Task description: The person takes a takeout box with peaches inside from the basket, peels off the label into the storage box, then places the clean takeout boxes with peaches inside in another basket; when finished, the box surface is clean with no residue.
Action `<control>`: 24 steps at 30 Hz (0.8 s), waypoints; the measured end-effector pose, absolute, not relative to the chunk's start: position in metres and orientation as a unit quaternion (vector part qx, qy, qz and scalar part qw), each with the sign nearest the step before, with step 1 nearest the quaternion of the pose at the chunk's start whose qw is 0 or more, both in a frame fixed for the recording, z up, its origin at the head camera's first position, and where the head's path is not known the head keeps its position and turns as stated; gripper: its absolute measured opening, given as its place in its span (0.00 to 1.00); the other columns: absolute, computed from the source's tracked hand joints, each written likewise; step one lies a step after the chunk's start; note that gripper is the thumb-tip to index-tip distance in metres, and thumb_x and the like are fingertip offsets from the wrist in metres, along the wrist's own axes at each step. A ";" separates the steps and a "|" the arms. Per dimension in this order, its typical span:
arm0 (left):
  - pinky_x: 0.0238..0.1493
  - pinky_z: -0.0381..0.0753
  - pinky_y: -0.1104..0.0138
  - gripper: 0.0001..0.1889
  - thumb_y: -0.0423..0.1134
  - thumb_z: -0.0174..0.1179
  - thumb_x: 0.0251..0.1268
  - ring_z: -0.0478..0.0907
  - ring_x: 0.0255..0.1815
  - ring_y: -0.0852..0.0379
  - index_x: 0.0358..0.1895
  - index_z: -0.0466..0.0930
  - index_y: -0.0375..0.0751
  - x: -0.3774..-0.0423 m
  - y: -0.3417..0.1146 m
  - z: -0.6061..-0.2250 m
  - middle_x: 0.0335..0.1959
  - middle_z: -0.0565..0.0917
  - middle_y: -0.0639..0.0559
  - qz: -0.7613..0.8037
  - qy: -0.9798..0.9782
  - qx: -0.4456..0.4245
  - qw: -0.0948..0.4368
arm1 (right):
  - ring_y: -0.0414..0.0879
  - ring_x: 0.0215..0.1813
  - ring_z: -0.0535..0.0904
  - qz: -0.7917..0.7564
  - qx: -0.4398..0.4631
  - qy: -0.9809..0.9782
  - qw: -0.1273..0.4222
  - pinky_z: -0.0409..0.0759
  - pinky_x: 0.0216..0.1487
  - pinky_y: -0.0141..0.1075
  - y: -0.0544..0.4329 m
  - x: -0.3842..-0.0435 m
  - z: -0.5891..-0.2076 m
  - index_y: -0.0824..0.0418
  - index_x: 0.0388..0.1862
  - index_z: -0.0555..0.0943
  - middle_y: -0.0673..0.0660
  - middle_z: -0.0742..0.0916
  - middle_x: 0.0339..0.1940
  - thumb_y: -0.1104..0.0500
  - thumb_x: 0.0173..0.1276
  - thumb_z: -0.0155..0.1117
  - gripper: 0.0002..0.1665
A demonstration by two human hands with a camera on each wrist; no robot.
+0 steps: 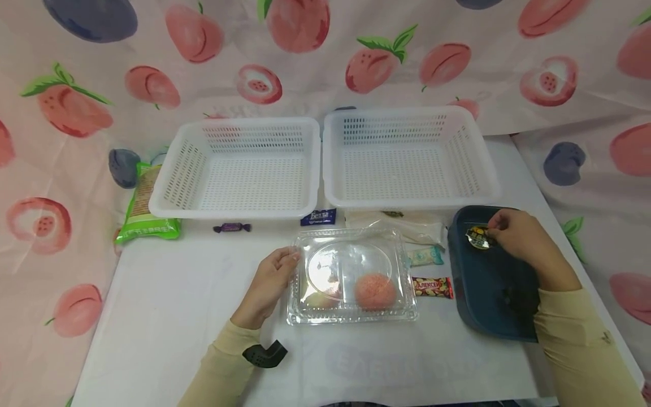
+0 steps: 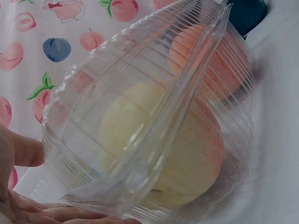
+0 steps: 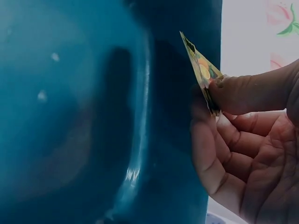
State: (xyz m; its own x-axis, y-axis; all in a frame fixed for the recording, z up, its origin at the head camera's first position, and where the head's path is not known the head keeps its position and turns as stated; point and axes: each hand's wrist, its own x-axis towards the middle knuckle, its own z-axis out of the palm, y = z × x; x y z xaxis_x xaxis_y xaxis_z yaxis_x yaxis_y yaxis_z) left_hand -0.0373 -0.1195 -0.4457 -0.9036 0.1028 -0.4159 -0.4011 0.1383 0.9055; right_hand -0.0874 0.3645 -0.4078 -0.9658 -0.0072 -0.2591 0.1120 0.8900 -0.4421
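Note:
A clear plastic clamshell container (image 1: pixel 351 319) lies on the white table with its lid down. Through the plastic I see a yellow-green and pink round fruit (image 2: pixel 187 163) and a pinkish-orange round one (image 1: pixel 375 292). My left hand (image 1: pixel 269 285) grips the container's left side, with the thumb (image 2: pixel 27 149) against the plastic and the fingers lower down. Over the dark teal tray (image 1: pixel 488 305), my right hand (image 1: pixel 521 237) pinches a small black-and-yellow packet (image 3: pixel 203 70) with a fruit print between thumb and fingers.
Two white perforated baskets (image 1: pixel 236 215) stand along the back. A green bag (image 1: pixel 147 209) leans at the left. Wrapped sweets lie about: a purple one (image 1: pixel 232 227), a blue one (image 1: pixel 319 217), a red one (image 1: pixel 432 286) and a pale green one (image 1: pixel 426 256). Behind the container is a whitish packet (image 1: pixel 396 226).

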 end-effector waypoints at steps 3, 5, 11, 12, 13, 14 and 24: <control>0.49 0.78 0.70 0.24 0.39 0.51 0.83 0.76 0.52 0.56 0.73 0.67 0.27 -0.038 -0.120 -0.445 0.65 0.78 0.32 0.650 0.728 -0.102 0.195 | 0.55 0.34 0.79 -0.228 0.016 0.963 0.141 0.73 0.32 0.40 0.368 -0.091 -0.411 0.72 0.39 0.78 0.66 0.85 0.33 0.65 0.72 0.62 0.08; 0.48 0.78 0.71 0.24 0.39 0.51 0.83 0.76 0.50 0.58 0.73 0.67 0.27 -0.038 -0.121 -0.445 0.65 0.79 0.33 0.650 0.727 -0.105 0.194 | 0.56 0.34 0.79 -0.220 0.007 0.963 0.153 0.74 0.34 0.42 0.371 -0.094 -0.414 0.72 0.37 0.79 0.67 0.84 0.33 0.65 0.72 0.62 0.08; 0.47 0.78 0.71 0.24 0.38 0.51 0.84 0.75 0.47 0.60 0.73 0.67 0.27 -0.039 -0.121 -0.444 0.62 0.80 0.35 0.651 0.725 -0.108 0.197 | 0.57 0.35 0.79 -0.185 -0.004 0.961 0.206 0.77 0.37 0.48 0.376 -0.102 -0.421 0.71 0.36 0.80 0.66 0.84 0.33 0.66 0.69 0.60 0.07; 0.46 0.78 0.71 0.24 0.38 0.51 0.84 0.74 0.46 0.60 0.73 0.68 0.27 -0.039 -0.121 -0.443 0.61 0.80 0.35 0.652 0.725 -0.109 0.196 | 0.57 0.35 0.79 -0.180 -0.005 0.960 0.214 0.77 0.36 0.49 0.376 -0.103 -0.423 0.72 0.37 0.80 0.66 0.84 0.32 0.66 0.69 0.60 0.07; 0.45 0.78 0.72 0.24 0.38 0.51 0.83 0.74 0.45 0.60 0.73 0.68 0.27 -0.039 -0.121 -0.443 0.60 0.81 0.36 0.652 0.724 -0.109 0.196 | 0.57 0.35 0.79 -0.177 -0.007 0.959 0.221 0.78 0.36 0.49 0.375 -0.105 -0.424 0.73 0.37 0.80 0.66 0.84 0.32 0.66 0.68 0.59 0.08; 0.44 0.78 0.72 0.23 0.38 0.51 0.83 0.74 0.44 0.60 0.72 0.68 0.27 -0.039 -0.121 -0.443 0.59 0.81 0.37 0.653 0.724 -0.109 0.195 | 0.57 0.34 0.79 -0.175 -0.007 0.958 0.228 0.78 0.35 0.49 0.375 -0.106 -0.425 0.73 0.37 0.80 0.66 0.84 0.32 0.67 0.67 0.58 0.08; 0.46 0.78 0.71 0.23 0.38 0.52 0.83 0.74 0.46 0.60 0.72 0.69 0.28 -0.039 -0.121 -0.444 0.59 0.81 0.37 0.653 0.723 -0.109 0.196 | 0.56 0.33 0.78 -0.159 0.008 0.951 0.266 0.78 0.33 0.46 0.371 -0.112 -0.430 0.74 0.37 0.81 0.65 0.83 0.31 0.66 0.69 0.59 0.09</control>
State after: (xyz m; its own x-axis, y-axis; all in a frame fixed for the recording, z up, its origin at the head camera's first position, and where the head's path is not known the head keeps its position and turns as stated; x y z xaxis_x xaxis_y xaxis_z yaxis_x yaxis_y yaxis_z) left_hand -0.0395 -0.1206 -0.4436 -0.8990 0.0984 -0.4267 -0.4147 0.1222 0.9017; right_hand -0.1125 0.3706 -0.4303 -0.8583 -0.0695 -0.5084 0.0997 0.9493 -0.2981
